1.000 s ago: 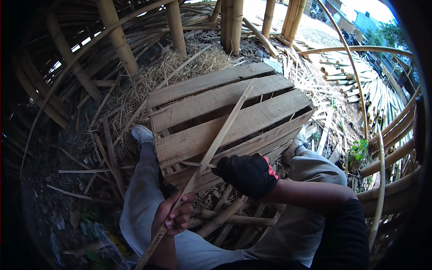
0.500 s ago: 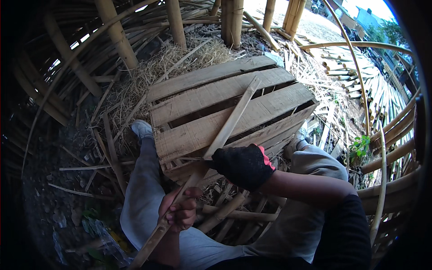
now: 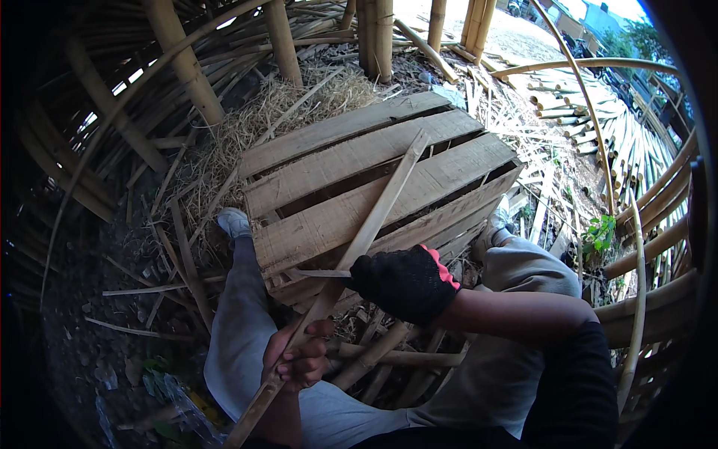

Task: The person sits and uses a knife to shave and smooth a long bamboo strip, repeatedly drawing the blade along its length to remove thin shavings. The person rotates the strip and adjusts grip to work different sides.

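My bare left hand (image 3: 298, 355) is wrapped round the lower part of a long split bamboo strip (image 3: 374, 213). The strip slants away over a slatted wooden crate (image 3: 314, 233), its far end above the top boards. On my right hand (image 3: 407, 286) is a black glove with a red-pink edge. Its fingers are closed on a knife, whose handle is hidden in the fist. The knife's narrow blade (image 3: 323, 274) points left across the strip, just beyond my left hand. The crate stands between my legs.
Dry shavings (image 3: 299, 105) are heaped behind the crate. Upright bamboo poles (image 3: 284, 45) stand farther back. Cut bamboo lengths (image 3: 591, 112) are stacked at the far right. Loose strips (image 3: 191, 262) and clear plastic (image 3: 187, 408) litter the ground at left.
The blade now shows more of its pale flat side, and sits slightly lower on the strip. Both hands keep their hold. The whole view has shifted slightly.
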A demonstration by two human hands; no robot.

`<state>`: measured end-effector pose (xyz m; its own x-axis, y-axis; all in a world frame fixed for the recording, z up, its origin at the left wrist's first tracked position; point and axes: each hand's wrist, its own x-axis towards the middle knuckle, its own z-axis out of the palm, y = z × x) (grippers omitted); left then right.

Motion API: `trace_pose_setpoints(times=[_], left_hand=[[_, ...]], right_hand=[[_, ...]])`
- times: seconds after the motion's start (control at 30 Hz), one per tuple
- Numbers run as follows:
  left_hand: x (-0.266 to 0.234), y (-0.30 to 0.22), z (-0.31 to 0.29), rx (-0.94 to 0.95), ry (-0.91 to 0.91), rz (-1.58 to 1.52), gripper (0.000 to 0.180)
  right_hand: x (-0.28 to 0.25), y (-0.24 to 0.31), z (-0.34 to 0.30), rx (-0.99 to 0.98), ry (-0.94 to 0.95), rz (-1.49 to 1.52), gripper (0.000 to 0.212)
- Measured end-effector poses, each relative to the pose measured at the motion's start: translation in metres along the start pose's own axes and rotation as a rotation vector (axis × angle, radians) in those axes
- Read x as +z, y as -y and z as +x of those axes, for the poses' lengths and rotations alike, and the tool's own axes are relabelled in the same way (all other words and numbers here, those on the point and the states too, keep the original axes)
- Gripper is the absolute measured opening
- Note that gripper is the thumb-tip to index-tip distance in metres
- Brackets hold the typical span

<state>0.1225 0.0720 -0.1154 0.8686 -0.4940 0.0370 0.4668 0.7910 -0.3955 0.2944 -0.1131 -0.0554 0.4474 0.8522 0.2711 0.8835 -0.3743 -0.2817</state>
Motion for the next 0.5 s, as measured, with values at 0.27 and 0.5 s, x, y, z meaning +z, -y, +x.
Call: trace_pose_setpoints(times=[0.27, 0.5], left_hand=[[0.001, 0.002, -0.001, 0.008, -0.034, 0.055, 0.026], [-0.001, 0.009, 0.0, -0.006, -0.029, 0.04, 0.021]], right_hand=[[-0.018, 0.012, 0.003, 0.102, 0.075, 0.004, 0.043], [-0.002, 0.017, -0.008, 0.123, -0.094, -0.115, 0.031]])
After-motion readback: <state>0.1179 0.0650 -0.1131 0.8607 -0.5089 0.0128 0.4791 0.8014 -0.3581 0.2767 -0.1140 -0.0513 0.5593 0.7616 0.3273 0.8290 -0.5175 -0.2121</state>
